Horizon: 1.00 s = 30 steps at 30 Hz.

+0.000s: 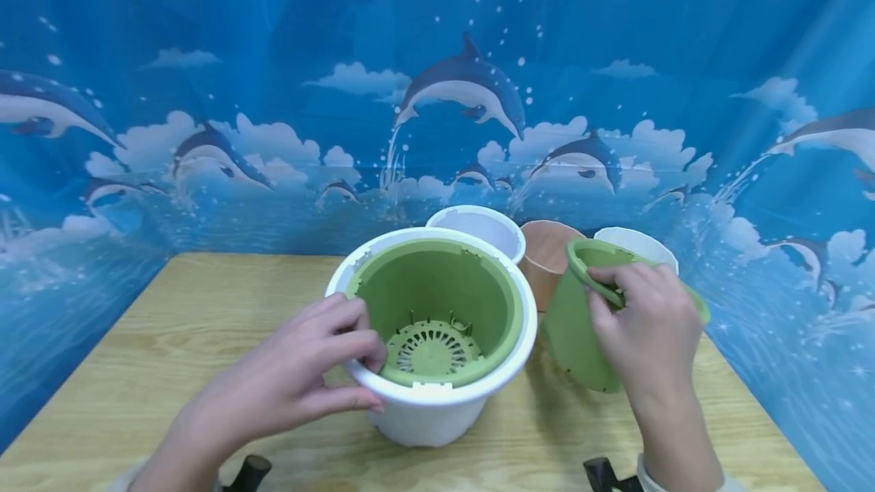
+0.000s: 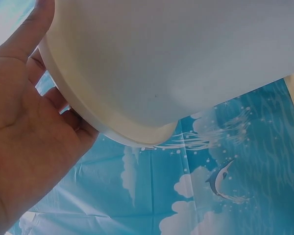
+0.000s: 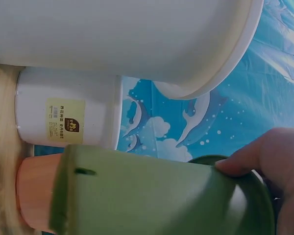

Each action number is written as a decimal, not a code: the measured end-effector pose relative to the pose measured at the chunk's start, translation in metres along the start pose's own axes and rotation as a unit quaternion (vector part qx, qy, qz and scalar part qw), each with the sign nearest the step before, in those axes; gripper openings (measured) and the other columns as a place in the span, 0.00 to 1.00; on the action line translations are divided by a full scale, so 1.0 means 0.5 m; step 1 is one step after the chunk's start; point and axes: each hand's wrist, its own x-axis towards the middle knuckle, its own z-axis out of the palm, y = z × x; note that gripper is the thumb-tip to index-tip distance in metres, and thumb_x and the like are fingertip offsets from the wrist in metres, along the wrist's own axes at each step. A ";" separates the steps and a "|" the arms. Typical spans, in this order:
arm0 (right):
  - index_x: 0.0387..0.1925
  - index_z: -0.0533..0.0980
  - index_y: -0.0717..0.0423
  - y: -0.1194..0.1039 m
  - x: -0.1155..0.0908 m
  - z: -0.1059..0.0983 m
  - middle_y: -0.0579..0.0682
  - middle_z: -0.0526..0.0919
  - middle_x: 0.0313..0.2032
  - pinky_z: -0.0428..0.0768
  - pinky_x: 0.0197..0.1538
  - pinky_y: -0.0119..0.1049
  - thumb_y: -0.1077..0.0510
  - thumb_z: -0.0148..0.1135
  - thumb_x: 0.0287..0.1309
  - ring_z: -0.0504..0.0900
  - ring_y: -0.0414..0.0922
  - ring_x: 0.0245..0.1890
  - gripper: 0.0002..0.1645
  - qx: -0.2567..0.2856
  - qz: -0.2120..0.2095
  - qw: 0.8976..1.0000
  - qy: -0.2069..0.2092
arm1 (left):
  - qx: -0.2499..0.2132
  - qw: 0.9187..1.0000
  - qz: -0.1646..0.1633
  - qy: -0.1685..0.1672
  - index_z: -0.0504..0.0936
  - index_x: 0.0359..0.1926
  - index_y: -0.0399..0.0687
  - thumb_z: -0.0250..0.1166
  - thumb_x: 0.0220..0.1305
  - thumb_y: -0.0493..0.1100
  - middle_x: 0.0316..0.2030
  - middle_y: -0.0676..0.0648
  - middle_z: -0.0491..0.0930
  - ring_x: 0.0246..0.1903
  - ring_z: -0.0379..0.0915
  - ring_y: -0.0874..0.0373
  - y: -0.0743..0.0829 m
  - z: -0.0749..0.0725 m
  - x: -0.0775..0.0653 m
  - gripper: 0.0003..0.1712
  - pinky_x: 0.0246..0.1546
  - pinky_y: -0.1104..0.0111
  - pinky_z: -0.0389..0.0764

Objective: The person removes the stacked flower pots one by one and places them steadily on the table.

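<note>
A large white flower pot (image 1: 429, 420) stands on the table with a green inner pot (image 1: 437, 272) inside it; slots pierce the inner pot's floor. My left hand (image 1: 311, 367) grips the white pot's rim at the left, fingers over the edge and thumb outside, as the left wrist view also shows from below. In my right hand (image 1: 649, 317) is a second green pot (image 1: 577, 325), pinched at its rim and tilted, to the right of the white pot. The right wrist view shows the thumb on the outside of this green pot (image 3: 147, 196); the other fingers are mostly hidden.
Behind stand a smaller white pot (image 1: 478, 222) with a label (image 3: 66, 121), a brown-orange pot (image 1: 543, 249) and another white pot (image 1: 636, 241), partly covered by the held green pot. The wooden table (image 1: 225, 310) meets a blue dolphin-print curtain (image 1: 307, 44) behind and at the sides.
</note>
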 end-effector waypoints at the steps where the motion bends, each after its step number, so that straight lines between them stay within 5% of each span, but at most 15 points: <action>1: 0.32 0.87 0.57 0.001 0.000 0.001 0.53 0.87 0.27 0.65 0.22 0.42 0.67 0.73 0.45 0.75 0.52 0.27 0.08 -0.005 0.006 1.000 -0.008 | -0.001 1.000 0.004 0.003 0.77 0.38 0.72 0.69 0.55 0.65 0.37 0.67 0.65 0.39 0.61 0.71 0.000 0.001 0.000 0.14 0.40 0.71 0.70; 14: 0.33 0.87 0.51 0.015 -0.005 0.011 0.49 0.86 0.30 0.64 0.17 0.42 0.63 0.71 0.46 0.77 0.52 0.27 0.09 -0.055 0.065 0.984 -0.154 | 0.000 1.000 0.009 0.006 0.76 0.37 0.71 0.70 0.55 0.65 0.37 0.67 0.66 0.39 0.61 0.70 0.000 0.002 0.001 0.14 0.41 0.70 0.70; 30: 0.33 0.85 0.52 0.016 -0.009 0.022 0.51 0.87 0.29 0.66 0.18 0.39 0.61 0.71 0.47 0.81 0.49 0.25 0.08 -0.040 0.080 0.975 -0.204 | 0.003 1.000 0.009 0.006 0.76 0.37 0.71 0.69 0.55 0.65 0.37 0.67 0.66 0.39 0.60 0.70 0.000 0.001 0.001 0.14 0.41 0.71 0.70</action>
